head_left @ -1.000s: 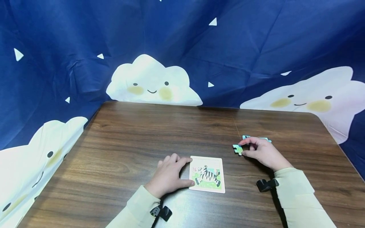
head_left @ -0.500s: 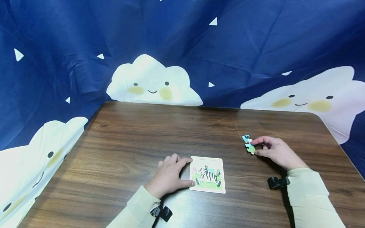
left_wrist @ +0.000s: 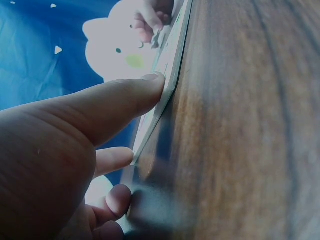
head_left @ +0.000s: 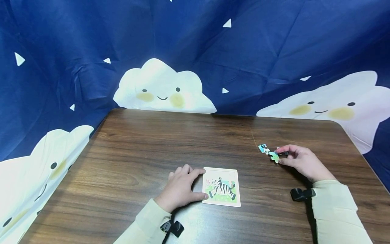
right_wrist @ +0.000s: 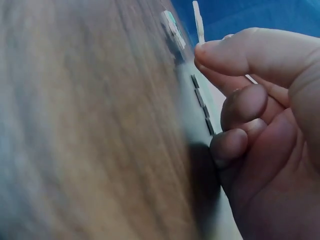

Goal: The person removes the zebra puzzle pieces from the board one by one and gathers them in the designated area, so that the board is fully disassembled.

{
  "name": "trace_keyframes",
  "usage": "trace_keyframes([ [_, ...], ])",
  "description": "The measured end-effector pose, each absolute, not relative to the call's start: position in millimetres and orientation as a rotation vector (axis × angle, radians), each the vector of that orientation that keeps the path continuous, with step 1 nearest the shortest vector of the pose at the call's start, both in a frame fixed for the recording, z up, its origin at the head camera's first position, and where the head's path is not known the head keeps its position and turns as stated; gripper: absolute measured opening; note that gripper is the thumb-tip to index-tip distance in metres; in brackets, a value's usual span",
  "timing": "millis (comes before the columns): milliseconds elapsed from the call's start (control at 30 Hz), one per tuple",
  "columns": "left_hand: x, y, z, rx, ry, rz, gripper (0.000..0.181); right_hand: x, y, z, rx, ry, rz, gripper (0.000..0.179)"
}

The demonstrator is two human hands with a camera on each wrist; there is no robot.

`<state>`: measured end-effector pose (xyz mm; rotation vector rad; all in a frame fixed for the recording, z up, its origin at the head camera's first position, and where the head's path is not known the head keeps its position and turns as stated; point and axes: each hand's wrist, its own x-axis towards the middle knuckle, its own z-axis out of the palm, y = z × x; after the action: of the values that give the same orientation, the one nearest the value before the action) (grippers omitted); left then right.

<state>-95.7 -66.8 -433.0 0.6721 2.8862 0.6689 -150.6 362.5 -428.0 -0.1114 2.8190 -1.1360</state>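
My right hand [head_left: 307, 164] pinches a green-and-blue jigsaw piece [head_left: 274, 157] between thumb and forefinger, its other fingers curled in. Edge-on in the right wrist view, the held piece [right_wrist: 199, 22] stands up from the fingertips, apart from the tabletop. Another piece [head_left: 263, 148], blue with black and white, lies just beyond it. My left hand [head_left: 179, 189] rests at the left side of a square zebra puzzle board [head_left: 221, 204]. Its thumb [left_wrist: 145, 92] lies on the near corner and its forefinger touches the far corner. The pale-framed board lies flat.
Dark edges of further pieces [right_wrist: 202, 105] show behind the right fingers, partly hidden. The brown wooden table [head_left: 170, 139] ends at a blue cloth [head_left: 189, 34] with white clouds. Black straps [head_left: 301, 194] sit at both wrists.
My right hand has shifted right with the pinched piece, from left of the other pieces to over them, uncovering the blue one. The left hand and board have stayed still.
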Motion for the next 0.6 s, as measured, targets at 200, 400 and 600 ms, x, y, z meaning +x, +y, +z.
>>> trace_keyframes([
  [200,-96,-67,-433,0.663,2.881,0.663,0.076,-148,369,-427,-0.106,2.86,-1.15,0.032],
  [400,-97,-67,-433,0.647,2.88,0.637,0.077,-147,375,-426,-0.109,2.878,-1.141,0.031],
  [600,-97,-67,-433,0.639,2.869,0.644,0.077,-146,381,-431,-0.102,2.852,-1.237,0.034],
])
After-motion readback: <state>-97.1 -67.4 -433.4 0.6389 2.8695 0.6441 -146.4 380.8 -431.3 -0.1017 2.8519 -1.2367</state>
